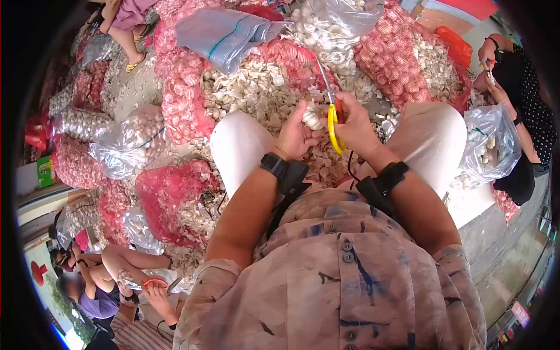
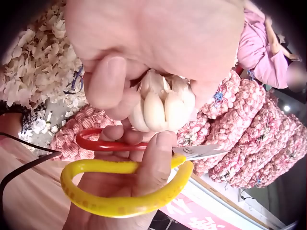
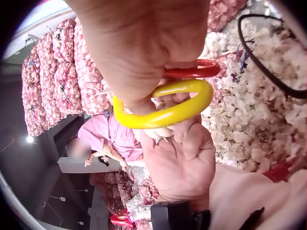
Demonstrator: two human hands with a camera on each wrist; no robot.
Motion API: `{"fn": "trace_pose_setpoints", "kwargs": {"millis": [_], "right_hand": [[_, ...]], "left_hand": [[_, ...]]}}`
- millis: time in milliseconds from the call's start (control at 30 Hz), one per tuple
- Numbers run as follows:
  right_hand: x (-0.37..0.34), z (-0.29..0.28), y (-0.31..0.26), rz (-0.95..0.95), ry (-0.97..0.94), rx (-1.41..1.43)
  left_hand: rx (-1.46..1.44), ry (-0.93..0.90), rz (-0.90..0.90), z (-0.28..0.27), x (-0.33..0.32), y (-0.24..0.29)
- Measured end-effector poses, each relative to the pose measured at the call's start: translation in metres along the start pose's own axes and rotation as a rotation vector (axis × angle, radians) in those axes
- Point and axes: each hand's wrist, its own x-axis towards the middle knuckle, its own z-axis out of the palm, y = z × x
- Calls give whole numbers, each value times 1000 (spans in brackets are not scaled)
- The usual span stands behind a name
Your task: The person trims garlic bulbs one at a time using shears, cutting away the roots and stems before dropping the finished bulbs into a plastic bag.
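A white garlic bulb (image 1: 312, 118) is held in my left hand (image 1: 296, 135), its cloves bulging below the fingers in the left wrist view. My right hand (image 1: 357, 129) grips scissors (image 2: 127, 189) with one yellow and one red handle loop. In the head view the scissors' metal blades (image 1: 325, 80) point up and away, past the bulb. Both hands meet close together above my knees, the right fingers just beside the bulb. In the right wrist view the yellow loop covers much of the bulb.
Garlic skins (image 1: 248, 87) are heaped below my hands. Red mesh sacks of garlic (image 1: 185, 96) stand around, with a clear plastic bag (image 1: 219, 36) ahead. One person (image 1: 513, 99) works at the right and others (image 1: 105, 291) sit at the lower left. A dark cable (image 3: 249, 45) hangs by the right wrist.
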Motion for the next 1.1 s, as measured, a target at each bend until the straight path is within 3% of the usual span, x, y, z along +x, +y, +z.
{"fn": "trace_pose_setpoints", "kwargs": {"millis": [100,200,267,500,567,700,767,833,867,900,967,1100], "right_hand": [[6,3,12,21,56,30],[-2,-1,14,53,-2,-79],[3,1,15,126,-22,-17],[-4,8,12,27,-16,-130],[-5,10,7,25,-42,-207],[-6,11,3,102,-24,-108],[-3,7,8,-40,147,-391],[3,-4,2,37,210,-330],[5,-9,-6,181,112,-223],[5,-11,-3,175,106,-225],[3,-12,8,-50,1,-418],[-14,-15,1,-151,-62,-511]], "left_hand": [[-38,-96,-37,-10,5,2],[-89,-176,-83,-1,0,-6],[31,-23,-50,5,-1,-2],[49,84,-137,-1,4,-7],[74,11,-168,-6,4,-6],[45,50,-181,-2,6,-3],[32,-121,-172,-7,7,-4],[53,-120,-151,-7,3,-3],[72,-122,-121,-5,1,0],[72,-120,-112,-7,2,2],[-76,-40,-71,-13,4,8],[-138,-64,8,-16,-1,24]]}}
